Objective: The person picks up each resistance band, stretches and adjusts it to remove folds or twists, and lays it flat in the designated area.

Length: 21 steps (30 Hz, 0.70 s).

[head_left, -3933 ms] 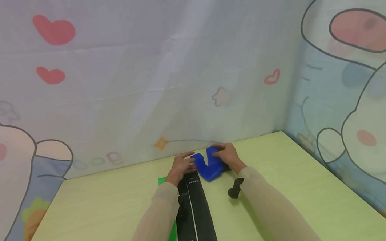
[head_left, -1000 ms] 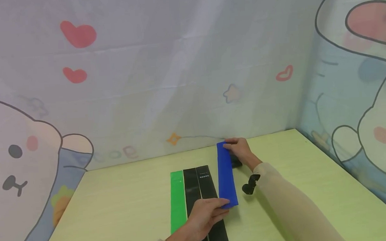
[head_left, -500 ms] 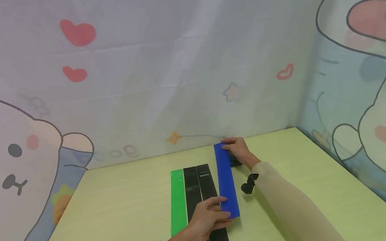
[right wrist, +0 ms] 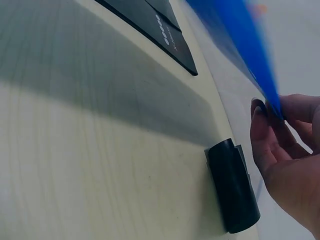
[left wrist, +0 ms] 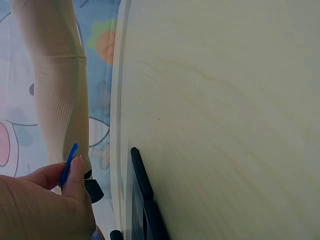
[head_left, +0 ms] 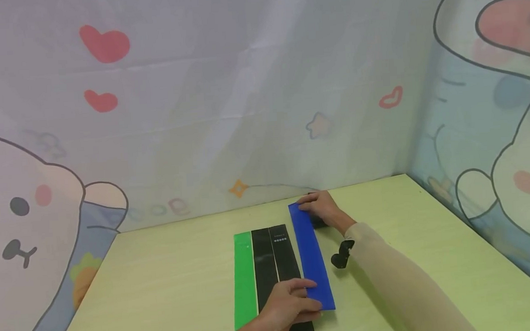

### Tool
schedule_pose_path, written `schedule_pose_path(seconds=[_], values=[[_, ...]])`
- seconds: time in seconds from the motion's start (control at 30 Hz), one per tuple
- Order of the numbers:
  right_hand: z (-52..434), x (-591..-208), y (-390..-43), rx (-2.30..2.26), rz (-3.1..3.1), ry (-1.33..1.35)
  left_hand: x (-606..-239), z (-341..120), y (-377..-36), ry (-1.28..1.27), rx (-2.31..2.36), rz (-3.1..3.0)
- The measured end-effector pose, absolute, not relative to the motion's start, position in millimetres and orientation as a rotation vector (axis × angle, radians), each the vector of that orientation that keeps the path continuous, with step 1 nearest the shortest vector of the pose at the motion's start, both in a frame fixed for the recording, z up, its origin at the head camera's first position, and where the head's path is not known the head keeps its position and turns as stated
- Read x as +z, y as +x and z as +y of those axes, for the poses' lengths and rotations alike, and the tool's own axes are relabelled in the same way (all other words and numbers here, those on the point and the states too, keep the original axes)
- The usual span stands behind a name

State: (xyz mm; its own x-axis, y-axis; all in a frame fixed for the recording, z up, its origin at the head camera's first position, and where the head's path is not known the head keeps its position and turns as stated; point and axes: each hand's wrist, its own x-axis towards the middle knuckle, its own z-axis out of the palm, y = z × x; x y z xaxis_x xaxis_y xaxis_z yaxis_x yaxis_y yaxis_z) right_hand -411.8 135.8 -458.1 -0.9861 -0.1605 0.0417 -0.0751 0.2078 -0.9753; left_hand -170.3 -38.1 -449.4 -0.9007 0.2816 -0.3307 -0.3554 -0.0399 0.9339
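Note:
A blue resistance band is stretched lengthwise between my hands, held above the table at the right of the row. My left hand pinches its near end; in the left wrist view the blue edge sits between thumb and finger. At the far end, my right hand pinches the band, and the right wrist view has its corner between the fingertips. Flat on the table lie a green band and, beside it, a black band and another black band with white dots. My left hand hides part of them.
A rolled black piece lies on the table below my right hand, near the back edge. The pale table meets a printed curtain at the back.
The blue band, bent into a U earlier, is now a straight strip. My left hand has come down to its near end. In the last second, the near end moved closer and the far end shifted left.

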Motion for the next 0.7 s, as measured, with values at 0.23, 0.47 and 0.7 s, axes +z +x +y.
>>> schedule_pose_path(seconds=[0.23, 0.47, 0.7], values=[[132, -461, -409, -1.87, 2.423, -0.193, -450, -37, -167, -0.098, 1.958, 1.825], [132, -467, -406, -1.736, 2.511, -0.287, -455, -37, -166, -0.114, 1.931, 1.816], [130, -471, -403, -1.421, 2.702, -0.5, -457, -35, -165, -0.144, 1.885, 1.829]])
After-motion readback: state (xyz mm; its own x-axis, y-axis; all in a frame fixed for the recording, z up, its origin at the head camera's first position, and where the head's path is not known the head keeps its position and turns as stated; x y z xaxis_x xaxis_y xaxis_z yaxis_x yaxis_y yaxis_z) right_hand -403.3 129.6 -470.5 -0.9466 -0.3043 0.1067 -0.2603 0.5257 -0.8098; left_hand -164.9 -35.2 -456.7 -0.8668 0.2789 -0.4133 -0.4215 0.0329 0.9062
